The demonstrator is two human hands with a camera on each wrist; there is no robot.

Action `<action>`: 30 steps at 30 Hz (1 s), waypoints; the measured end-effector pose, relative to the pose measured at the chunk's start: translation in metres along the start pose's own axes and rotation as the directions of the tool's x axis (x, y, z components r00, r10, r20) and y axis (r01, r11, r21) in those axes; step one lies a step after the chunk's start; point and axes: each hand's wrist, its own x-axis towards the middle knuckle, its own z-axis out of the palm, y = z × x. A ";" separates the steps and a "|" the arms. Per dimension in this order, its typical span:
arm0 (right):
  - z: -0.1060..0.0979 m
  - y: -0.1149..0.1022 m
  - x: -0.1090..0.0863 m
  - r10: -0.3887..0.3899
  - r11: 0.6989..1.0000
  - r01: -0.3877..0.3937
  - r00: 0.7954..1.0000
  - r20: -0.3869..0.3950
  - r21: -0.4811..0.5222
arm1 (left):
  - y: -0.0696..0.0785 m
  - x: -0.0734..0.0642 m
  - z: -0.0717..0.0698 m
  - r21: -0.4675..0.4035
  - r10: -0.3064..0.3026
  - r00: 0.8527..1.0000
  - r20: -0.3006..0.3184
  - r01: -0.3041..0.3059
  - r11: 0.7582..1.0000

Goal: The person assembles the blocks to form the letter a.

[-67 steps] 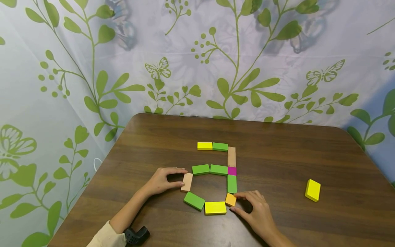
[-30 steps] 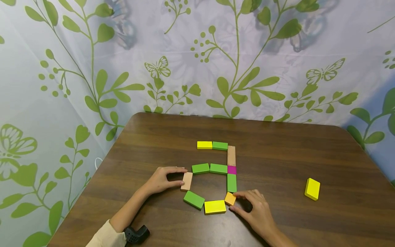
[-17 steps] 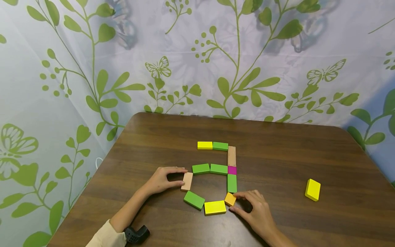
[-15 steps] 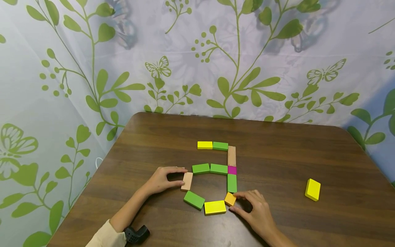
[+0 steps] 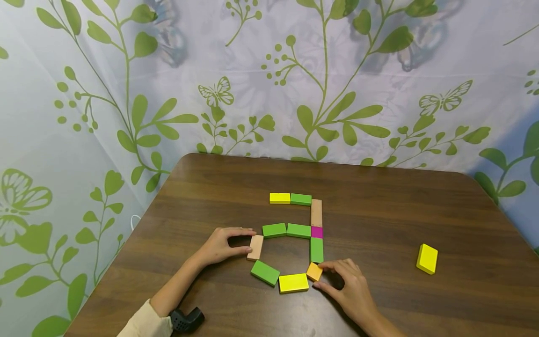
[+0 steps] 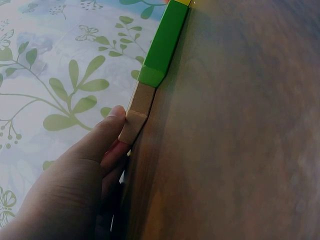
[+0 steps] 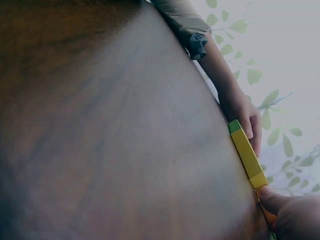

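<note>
My left hand (image 5: 221,245) holds a plain wooden block (image 5: 255,247) between thumb and fingers at the left side of a block outline; the left wrist view shows the thumb (image 6: 118,112) against that block. With thumb and index finger, my right hand (image 5: 351,290) pinches a small orange block (image 5: 314,271) at the lower right corner. Between the hands lie a tilted green block (image 5: 265,273) and a yellow block (image 5: 293,283). Green blocks (image 5: 299,230) form the middle row, joined to a magenta block (image 5: 317,232). The right hand's remaining fingers are partly hidden.
Above, a yellow block (image 5: 280,198) and a green block (image 5: 301,199) lead to a wooden block (image 5: 316,213). One separate yellow block (image 5: 427,259) lies at the right on the brown table (image 5: 379,210). A black device (image 5: 187,320) sits at my left wrist. Patterned cloth (image 5: 252,93) hangs behind.
The orange block and the yellow block beside it have shifted very slightly since the earliest frame. Both hands otherwise keep their places.
</note>
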 end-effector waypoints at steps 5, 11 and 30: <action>0.000 0.000 0.001 -0.006 1.000 0.006 1.000 -0.003 -0.002 | 0.000 0.000 0.000 -0.004 -0.002 1.000 0.003 0.002 1.000; -0.001 0.000 0.001 -0.004 1.000 0.004 1.000 0.001 -0.003 | -0.001 0.000 0.000 0.006 0.015 1.000 0.004 -0.015 1.000; -0.002 -0.010 0.003 -0.166 0.980 0.167 0.986 -0.026 0.110 | 0.000 0.000 0.000 0.012 0.013 1.000 0.004 -0.013 1.000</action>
